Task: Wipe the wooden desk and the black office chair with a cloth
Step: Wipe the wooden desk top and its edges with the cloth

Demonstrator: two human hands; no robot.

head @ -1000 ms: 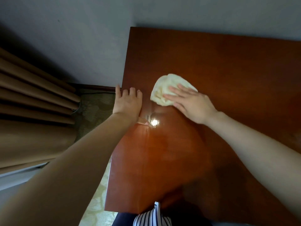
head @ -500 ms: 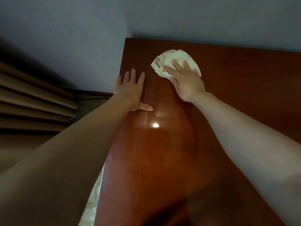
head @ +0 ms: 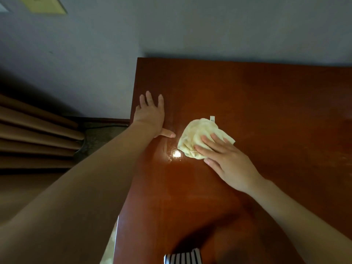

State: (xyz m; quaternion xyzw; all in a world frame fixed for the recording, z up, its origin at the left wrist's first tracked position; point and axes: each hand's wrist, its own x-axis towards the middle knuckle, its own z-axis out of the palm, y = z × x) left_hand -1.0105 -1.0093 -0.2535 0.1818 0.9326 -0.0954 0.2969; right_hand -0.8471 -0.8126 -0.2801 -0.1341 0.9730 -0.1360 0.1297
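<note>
A glossy reddish-brown wooden desk (head: pixel 266 103) fills the right and centre of the head view. On it lies a bunched cream cloth (head: pixel 194 138) with a small white label at its far edge. My right hand (head: pixel 226 161) presses flat on the cloth's near right part, fingers straight and spread. My left hand (head: pixel 151 116) rests flat on the desk at its left edge, fingers straight, thumb pointing right toward the cloth. The black office chair is out of view.
A grey-blue wall (head: pixel 190 25) runs behind the desk. Brown curtains (head: pixel 34 134) hang at the left above patterned carpet (head: pixel 95 138). A bright light reflection (head: pixel 177 154) sits on the desk just left of the cloth. Striped clothing (head: pixel 182 258) shows at the bottom edge.
My right hand has drawn the cloth back from the desk's far left corner toward me and slightly right. My left hand stays flat at the left edge.
</note>
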